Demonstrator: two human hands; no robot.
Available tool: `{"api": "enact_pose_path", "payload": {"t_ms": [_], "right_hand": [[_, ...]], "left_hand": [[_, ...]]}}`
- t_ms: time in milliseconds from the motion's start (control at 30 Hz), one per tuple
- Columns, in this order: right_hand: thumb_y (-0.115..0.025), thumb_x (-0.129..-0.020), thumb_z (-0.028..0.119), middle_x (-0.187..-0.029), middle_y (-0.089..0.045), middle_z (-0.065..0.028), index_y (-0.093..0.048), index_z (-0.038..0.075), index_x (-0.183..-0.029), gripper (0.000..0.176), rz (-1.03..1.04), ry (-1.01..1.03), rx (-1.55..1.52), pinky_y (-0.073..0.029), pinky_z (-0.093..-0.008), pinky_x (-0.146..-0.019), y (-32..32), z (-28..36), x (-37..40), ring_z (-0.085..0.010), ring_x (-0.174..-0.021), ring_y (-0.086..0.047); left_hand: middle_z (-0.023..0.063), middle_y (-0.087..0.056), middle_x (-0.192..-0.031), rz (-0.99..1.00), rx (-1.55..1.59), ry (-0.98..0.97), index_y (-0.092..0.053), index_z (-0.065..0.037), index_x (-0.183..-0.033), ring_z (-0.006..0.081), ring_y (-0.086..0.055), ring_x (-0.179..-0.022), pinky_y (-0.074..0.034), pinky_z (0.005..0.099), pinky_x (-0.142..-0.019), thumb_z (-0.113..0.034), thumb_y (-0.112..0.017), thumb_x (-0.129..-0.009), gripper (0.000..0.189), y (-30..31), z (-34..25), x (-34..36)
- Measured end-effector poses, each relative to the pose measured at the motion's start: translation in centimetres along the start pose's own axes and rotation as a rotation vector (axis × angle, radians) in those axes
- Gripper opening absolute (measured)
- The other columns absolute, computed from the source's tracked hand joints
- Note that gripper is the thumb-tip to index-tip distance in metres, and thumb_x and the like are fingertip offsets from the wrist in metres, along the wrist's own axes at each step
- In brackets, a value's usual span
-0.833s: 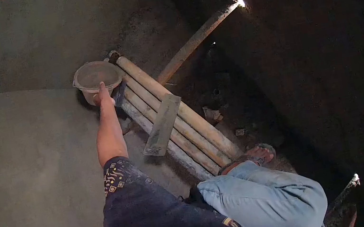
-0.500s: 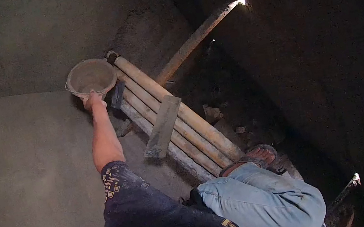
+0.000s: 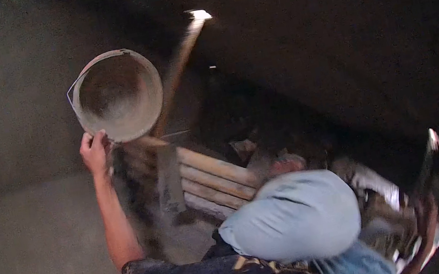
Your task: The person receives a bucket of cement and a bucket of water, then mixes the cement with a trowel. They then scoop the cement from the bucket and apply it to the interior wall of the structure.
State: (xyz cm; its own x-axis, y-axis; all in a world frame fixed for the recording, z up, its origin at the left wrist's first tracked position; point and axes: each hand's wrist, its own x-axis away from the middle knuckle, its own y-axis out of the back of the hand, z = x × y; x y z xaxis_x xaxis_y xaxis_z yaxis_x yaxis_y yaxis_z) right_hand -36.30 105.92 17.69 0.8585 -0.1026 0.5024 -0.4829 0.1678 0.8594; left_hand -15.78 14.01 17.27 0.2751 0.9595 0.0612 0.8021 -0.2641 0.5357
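Note:
My left hand [image 3: 95, 153] is closed on the lower rim of a round, dusty bucket [image 3: 123, 98]. The bucket is held up with its mouth towards me, and its thin wire handle hangs at the left side. No contents can be made out inside it. Below and right of the bucket, a flat grey board [image 3: 170, 180] lies across several pale round poles [image 3: 216, 169], both blurred by motion. My right hand is not in view.
My bent knee in light blue jeans [image 3: 296, 214] is at lower centre. A long slanting pole [image 3: 181, 65] rises behind the bucket to a bright tip. Another upright pole [image 3: 430, 151] stands at the right. A grey wall [image 3: 44, 236] fills the left side; dark rubble lies beyond the poles.
The bucket has been raised from beside the poles' far end and looks larger, still in my left hand. The view has shifted, and the board and poles appear further left and blurred.

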Motion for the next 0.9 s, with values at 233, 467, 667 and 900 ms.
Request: {"api": "enact_pose_path", "payload": {"t_ms": [233,467,667,900], "right_hand": [[-0.073,-0.091,0.03,-0.133,-0.059,-0.0197,-0.056,0.001,-0.132,0.054,-0.271,0.148,0.055,-0.043,-0.0441,-0.106,1.5,9.7,9.5,-0.0376,-0.123,-0.056],[-0.067,-0.094,0.02,-0.104,-0.068,-0.0082,-0.066,0.005,-0.115,0.025,-1.1,-0.417,-0.352,-0.052,-0.0347,-0.087,0.5,0.7,22.4,-0.0178,-0.093,-0.065],[-0.065,-0.097,0.022,-0.1,-0.068,-0.0057,-0.064,0.005,-0.117,0.027,-1.256,-1.048,-0.811,-0.055,-0.0317,-0.075,-14.6,-11.4,27.8,-0.0148,-0.085,-0.066],[-0.071,-0.088,0.033,-0.102,-0.07,-0.0086,-0.065,0.005,-0.116,0.04,-0.638,-1.354,-1.336,-0.056,-0.041,-0.075,-39.0,-17.6,23.0,-0.0238,-0.087,-0.068]], "left_hand": [[0.0034,-0.062,-0.095,0.944,-0.01,0.044,-0.062,-0.008,-0.107,0.0109,-0.061,-0.081,-0.052,0.0264,-0.068,-0.014,-0.058,-0.1,0.011,-25.0,-4.3,7.7],[0.0073,-0.064,-0.103,1.384,-0.738,-0.276,-0.063,-0.003,-0.108,0.0214,-0.063,-0.088,-0.053,0.0365,-0.073,-0.03,-0.063,-0.094,0.03,-49.3,-2.9,19.4],[0.0169,-0.071,-0.109,1.578,-1.236,-0.758,-0.065,-0.002,-0.124,0.0278,-0.069,-0.096,-0.054,0.0464,-0.087,-0.025,-0.055,-0.099,0.036,-64.8,0.1,27.0],[0.0173,-0.071,-0.111,1.614,-1.736,-1.429,-0.062,-0.002,-0.128,0.0277,-0.069,-0.098,-0.054,0.0457,-0.09,-0.03,-0.05,-0.102,0.04,-68.9,2.4,40.6]]}}
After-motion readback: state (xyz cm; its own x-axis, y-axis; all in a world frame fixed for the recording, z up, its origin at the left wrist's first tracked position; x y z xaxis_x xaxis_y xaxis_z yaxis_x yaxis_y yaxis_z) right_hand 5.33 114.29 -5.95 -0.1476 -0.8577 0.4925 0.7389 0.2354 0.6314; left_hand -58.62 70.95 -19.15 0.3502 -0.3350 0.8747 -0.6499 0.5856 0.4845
